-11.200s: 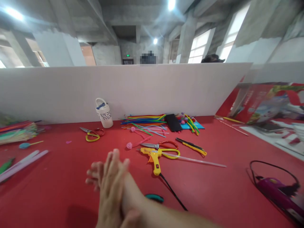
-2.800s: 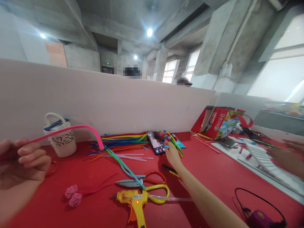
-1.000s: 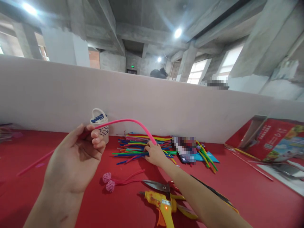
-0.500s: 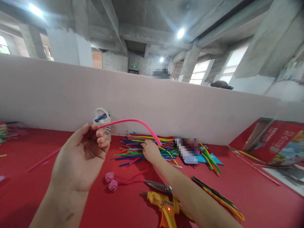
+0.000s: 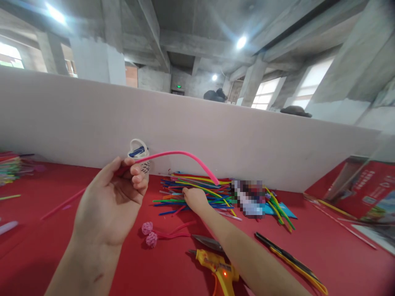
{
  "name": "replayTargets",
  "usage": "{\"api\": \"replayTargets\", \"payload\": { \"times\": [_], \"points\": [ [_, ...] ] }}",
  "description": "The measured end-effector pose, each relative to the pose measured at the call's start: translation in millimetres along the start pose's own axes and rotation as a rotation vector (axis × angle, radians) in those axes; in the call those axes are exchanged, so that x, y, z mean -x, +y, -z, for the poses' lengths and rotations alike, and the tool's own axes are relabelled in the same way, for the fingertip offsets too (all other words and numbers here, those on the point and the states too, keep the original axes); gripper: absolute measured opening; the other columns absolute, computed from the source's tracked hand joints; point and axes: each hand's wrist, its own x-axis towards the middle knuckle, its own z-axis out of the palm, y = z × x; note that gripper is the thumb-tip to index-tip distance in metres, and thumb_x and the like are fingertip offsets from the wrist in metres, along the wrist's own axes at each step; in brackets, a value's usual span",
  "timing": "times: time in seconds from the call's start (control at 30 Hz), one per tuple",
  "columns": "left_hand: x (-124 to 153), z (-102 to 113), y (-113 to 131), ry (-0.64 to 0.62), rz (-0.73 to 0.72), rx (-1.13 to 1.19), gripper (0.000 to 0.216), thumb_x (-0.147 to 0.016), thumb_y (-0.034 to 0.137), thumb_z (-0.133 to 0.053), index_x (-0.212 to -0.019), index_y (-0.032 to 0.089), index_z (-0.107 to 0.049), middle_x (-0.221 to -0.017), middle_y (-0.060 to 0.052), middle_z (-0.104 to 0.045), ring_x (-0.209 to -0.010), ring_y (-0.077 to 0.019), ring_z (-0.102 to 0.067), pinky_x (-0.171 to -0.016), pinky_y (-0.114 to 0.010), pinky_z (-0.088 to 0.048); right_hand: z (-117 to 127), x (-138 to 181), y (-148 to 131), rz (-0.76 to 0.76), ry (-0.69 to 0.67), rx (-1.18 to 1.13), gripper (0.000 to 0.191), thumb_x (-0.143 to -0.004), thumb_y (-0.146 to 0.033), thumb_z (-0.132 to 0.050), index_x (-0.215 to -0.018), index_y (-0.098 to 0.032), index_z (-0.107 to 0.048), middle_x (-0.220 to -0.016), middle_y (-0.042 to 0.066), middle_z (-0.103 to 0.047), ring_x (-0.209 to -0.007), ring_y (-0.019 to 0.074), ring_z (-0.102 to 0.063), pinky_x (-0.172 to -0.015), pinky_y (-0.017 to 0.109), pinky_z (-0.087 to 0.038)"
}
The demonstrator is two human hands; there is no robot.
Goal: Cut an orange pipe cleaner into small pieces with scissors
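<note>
My left hand point(image 5: 112, 205) is raised, palm toward me, with thumb and fingers closed on a long pink pipe cleaner point(image 5: 182, 153). One end arches to the right over the table; the other slopes down to the left behind the hand. My right hand point(image 5: 196, 200) rests on a pile of colourful pipe cleaners point(image 5: 220, 201) near the partition, its fingers curled down into them. What those fingers grip is hidden. Nearer to me lie two pink fuzzy balls point(image 5: 151, 239) on pink stems. Scissors point(image 5: 205, 241) lie beside them, partly under my right forearm.
A yellow glue gun point(image 5: 216, 263) with a lit red light lies in front. To the right are a black-and-yellow tool point(image 5: 290, 259) and a red printed box point(image 5: 352, 189). A white cup point(image 5: 145, 167) stands by the pale partition point(image 5: 262, 139). More coloured strips point(image 5: 12, 169) lie far left.
My right hand has curled its fingers more tightly in the pile. My left hand still holds the pink pipe cleaner. The whole view has shifted slightly.
</note>
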Motion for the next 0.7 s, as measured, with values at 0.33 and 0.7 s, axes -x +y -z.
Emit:
{"api": "replayTargets", "payload": {
  "times": [0.33, 0.7],
  "points": [
    [-1.1, 1.1, -0.5, -0.012, -0.003, -0.002, 0.029, -0.088, 0.012, -0.037, -0.066, 0.011, -0.055, -0.057, 0.000, -0.048, -0.049, -0.0065, -0.049, -0.042, -0.015, -0.045, 5.3, -2.9, -1.0, 0.044, 0.099, 0.010, 0.030, -0.088, -0.032, -0.052, -0.114, -0.017, -0.053, -0.115, 0.007, -0.056, -0.096, 0.0191, -0.057, -0.081, 0.040, -0.049],
    [-0.2, 1.8, 0.5, 0.000, 0.010, 0.002, 0.029, -0.088, 0.013, -0.036, -0.066, 0.012, -0.055, -0.058, 0.000, -0.047, -0.048, -0.0067, -0.049, -0.042, -0.015, -0.045, 7.4, -8.0, 4.8, 0.013, 0.105, 0.062, 0.030, -0.088, -0.033, -0.053, -0.114, -0.017, -0.054, -0.117, 0.008, -0.055, -0.100, 0.0203, -0.056, -0.084, 0.042, -0.047]
  ]
}}
